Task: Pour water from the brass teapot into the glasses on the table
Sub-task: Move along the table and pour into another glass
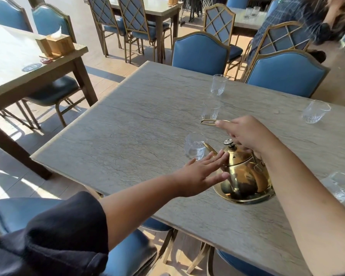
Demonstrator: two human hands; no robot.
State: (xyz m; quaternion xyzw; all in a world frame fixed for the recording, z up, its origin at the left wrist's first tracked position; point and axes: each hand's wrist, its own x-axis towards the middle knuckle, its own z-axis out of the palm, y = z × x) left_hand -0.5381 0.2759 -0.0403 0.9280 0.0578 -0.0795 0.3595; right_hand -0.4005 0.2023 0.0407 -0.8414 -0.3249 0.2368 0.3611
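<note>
The brass teapot (244, 176) is tilted to the left over the grey table (139, 124), its spout at the rim of a clear glass (194, 148) that holds some water. My right hand (247, 134) grips the thin brass handle above the lid. My left hand (201, 174) lies flat with fingers spread against the pot's side. Three more glasses stand further off: one just beyond the handle (210, 110), one at the far edge (218, 84), one at the right (315, 111). Another glass (343, 185) sits blurred at the right border.
Blue padded chairs (200, 52) line the far side and the near side (48, 212) of the table. A second table (12, 76) with a wooden tissue box (57, 44) stands to the left. A person in a checked shirt (291, 14) sits at the back right.
</note>
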